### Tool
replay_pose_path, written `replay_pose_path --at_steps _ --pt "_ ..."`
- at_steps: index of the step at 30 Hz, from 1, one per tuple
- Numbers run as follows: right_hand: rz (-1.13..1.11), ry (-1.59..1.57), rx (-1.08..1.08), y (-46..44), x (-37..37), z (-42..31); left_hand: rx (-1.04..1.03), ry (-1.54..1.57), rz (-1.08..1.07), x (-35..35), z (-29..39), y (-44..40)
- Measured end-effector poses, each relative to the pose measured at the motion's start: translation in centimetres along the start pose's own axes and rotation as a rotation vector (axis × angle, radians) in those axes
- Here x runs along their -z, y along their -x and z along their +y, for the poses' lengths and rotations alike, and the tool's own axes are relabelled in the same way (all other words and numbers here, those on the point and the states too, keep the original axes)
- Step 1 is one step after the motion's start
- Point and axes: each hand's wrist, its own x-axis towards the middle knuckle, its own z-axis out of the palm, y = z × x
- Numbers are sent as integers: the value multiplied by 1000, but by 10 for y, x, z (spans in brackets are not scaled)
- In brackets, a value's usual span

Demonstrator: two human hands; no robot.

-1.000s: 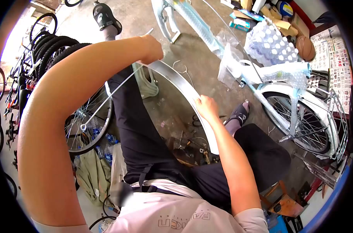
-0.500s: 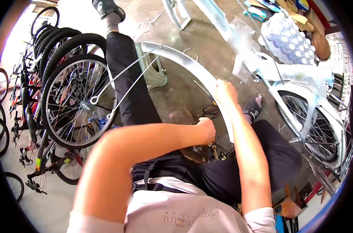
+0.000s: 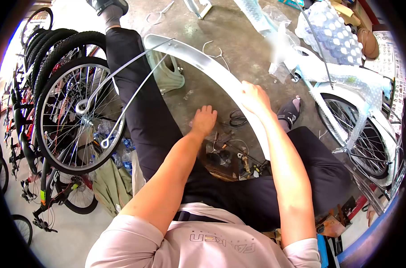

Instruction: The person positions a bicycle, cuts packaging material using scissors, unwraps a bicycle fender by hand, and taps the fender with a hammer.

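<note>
A white curved bicycle mudguard (image 3: 218, 71) arches across the middle, lying over the floor between my legs. My right hand (image 3: 255, 99) is closed around its right part, thumb and fingers along the edge. Two thin metal stays (image 3: 133, 93) run from its far end toward the lower left, each ending in a loop. Beneath the mudguard's curve, my left hand (image 3: 204, 120) reaches down near the floor, back of the hand up and fingertips apart. A small pinkish spot shows beside its thumb side; the palm is hidden. A coiled black cable (image 3: 238, 118) lies to its right.
A row of bicycles (image 3: 77, 116) stands at the left. At the right is a white bicycle (image 3: 355, 129) partly wrapped in bubble film. A pale plastic stool (image 3: 170, 73) sits behind the mudguard. Tools and small parts (image 3: 243, 163) lie in a wooden box (image 3: 220, 172) near my lap.
My left hand has moved from above the tool box forward and left, its fist loosening. The mudguard appears slightly farther up and left in view, my right hand still on it.
</note>
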Motion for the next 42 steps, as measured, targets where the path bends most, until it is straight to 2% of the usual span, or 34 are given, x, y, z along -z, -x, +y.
replay_pose_path --at_steps 2,3,5,9,12,14,15,16,17,19,20,21,24,25,27,28,29,31,32,33,35,36,38,39,41,42 --pt "17 -35 25 5 2 -2 -313 -196 7 15 4 -12" --pt "31 -49 35 7 4 -4 -318 -189 17 14 2 -17" --pt "-18 -83 22 9 9 -8 -455 -354 -27 4 -4 -20" --pt "9 -121 91 6 -2 1 -440 -303 -31 -12 -12 -22" --pt "-17 -170 89 6 -1 -1 -490 -431 -83 -11 -11 -22" --pt "71 -226 145 12 -5 -2 -427 -429 -278 2 0 -22" --pt "148 -284 195 13 -11 0 -410 -459 -526 18 10 -24" --pt "-11 -306 214 1 -14 11 -411 -400 -584 10 13 -23" --pt "-2 -307 224 4 -13 6 -406 -345 -635 -7 14 -24" --pt "204 -385 218 18 -7 -10 -179 -120 -630 -31 22 -19" --pt "215 -388 225 20 -2 -14 -316 -223 -701 23 31 -11" --pt "155 -466 227 21 5 -16 -314 -233 -691 49 29 -6" --pt "62 -633 241 27 13 -17 -423 -285 -765 94 13 9" --pt "20 -725 249 27 13 -18 -415 -292 -755 109 6 16" --pt "10 -751 265 29 11 -20 -249 -101 -732 135 -10 34" --pt "-5 -774 271 29 12 -21 -213 8 -608 141 -22 46" --pt "10 -777 286 28 15 -23 -209 -6 -593 142 -28 51" --pt "3 -755 302 30 16 -23 102 211 -414 136 -35 61" --pt "0 -760 305 29 19 -22 155 333 -387 141 -41 65" --pt "-39 -747 284 26 22 -20 282 536 -403 144 -44 68" --pt "-85 -737 267 26 27 -19 503 1237 -197 156 -42 91" --pt "-90 -694 254 30 30 -19 513 1236 -200 161 -38 106" --pt "6 -676 306 21 26 -12 375 1470 148 178 -31 128" --pt "21 -683 309 12 14 -4 326 1513 232 185 -23 140" --pt "112 -691 346 -1 -1 7 131 1567 265 186 -17 152" --pt "123 -716 343 -7 -9 12 140 1677 287 187 -10 147"
